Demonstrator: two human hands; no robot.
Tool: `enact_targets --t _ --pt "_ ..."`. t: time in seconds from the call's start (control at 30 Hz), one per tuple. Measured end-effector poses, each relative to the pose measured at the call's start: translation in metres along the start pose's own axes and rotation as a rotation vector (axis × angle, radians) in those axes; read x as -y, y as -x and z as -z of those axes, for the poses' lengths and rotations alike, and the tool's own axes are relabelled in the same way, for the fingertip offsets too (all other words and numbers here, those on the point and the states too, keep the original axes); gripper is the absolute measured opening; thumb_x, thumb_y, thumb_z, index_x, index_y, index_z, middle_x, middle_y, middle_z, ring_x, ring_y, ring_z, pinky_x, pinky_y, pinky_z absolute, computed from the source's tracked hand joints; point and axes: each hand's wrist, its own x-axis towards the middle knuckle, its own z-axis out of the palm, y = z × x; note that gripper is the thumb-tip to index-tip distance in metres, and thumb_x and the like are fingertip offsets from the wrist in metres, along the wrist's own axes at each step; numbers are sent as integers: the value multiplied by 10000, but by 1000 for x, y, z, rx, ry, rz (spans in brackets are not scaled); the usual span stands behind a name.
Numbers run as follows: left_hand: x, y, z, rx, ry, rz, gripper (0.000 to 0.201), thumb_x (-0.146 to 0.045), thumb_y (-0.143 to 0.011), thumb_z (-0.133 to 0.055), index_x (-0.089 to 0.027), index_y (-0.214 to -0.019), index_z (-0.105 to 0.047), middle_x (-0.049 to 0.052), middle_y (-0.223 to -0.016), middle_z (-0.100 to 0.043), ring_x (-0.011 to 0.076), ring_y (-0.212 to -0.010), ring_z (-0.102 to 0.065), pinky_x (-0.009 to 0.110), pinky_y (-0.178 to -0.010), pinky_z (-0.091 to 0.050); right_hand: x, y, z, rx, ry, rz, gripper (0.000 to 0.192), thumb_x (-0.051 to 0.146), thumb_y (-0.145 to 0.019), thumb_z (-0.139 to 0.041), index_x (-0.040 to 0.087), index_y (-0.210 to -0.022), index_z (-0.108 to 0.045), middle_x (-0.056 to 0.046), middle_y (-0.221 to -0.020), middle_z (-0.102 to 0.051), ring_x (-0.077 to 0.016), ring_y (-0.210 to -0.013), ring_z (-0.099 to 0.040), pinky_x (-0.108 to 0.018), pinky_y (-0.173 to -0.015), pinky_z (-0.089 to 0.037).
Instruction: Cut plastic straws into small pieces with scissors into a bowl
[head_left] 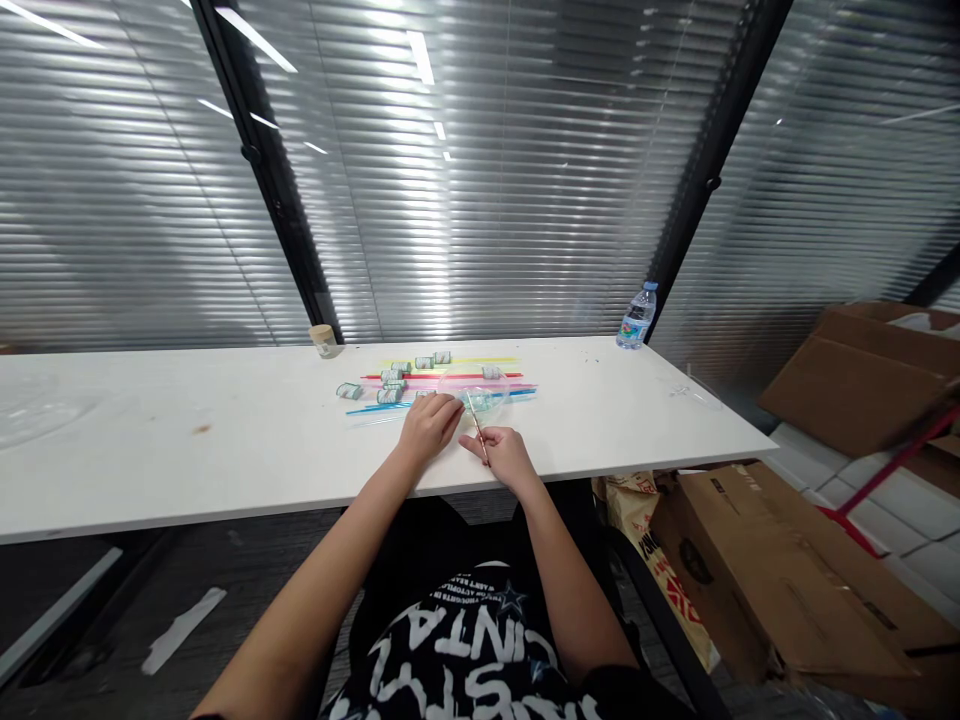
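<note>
At the near edge of the white table (247, 430), around the middle, a person sits with both forearms reaching forward. The right hand (501, 455) has its thumb and fingers clamped on a slim rose-gold tool (478, 430), whose far end points up over a clear round dish (507, 392) with something pale green in it. The left hand (433, 425) is just to the left, its fingers bunched close by the dish's near left side; from here I can't tell whether they pinch anything. The dish sits just beyond the hands, among thin strips lying left to right: blue strips (367, 409) nearer, a red strip (457, 376) farther off. Small wrapped bundles (389, 396) lie mostly to the left of the dish. Toward the far edge stand a small lidded jar (323, 341), on the left, and a water bottle (635, 318), on the right.
</note>
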Motion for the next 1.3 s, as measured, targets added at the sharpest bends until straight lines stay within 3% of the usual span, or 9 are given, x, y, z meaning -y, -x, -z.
enact_targets --t 0.47,0.83,1.3 --pt "-1 -1 -2 1 15 33 127 -203 -924 -489 -192 -909 -614 70 -852 -681 189 -760 -584 333 -679 -392 0 -1 -1 -36 -16 -33 537 621 -728 -653 197 -486 -427 33 -461 -401 -107 -468 -335 -245 -464 -268" --pt "-4 4 0 -12 -3 45 123 -173 -894 -475 -201 -845 -584 59 -833 -668 182 -750 -579 332 -678 -405 -10 0 -5 -49 -98 -13 462 571 -757 -650 191 -578 -459 42 -475 -408 -102 -475 -344 -235 -467 -266" --pt "-2 9 -6 -28 -40 162 176 -66 -685 -430 -216 -770 -466 59 -760 -579 206 -695 -515 332 -644 -406 -13 2 -7 -54 -62 -11 474 601 -749 -635 201 -569 -455 49 -455 -363 -106 -453 -313 -250 -458 -248"
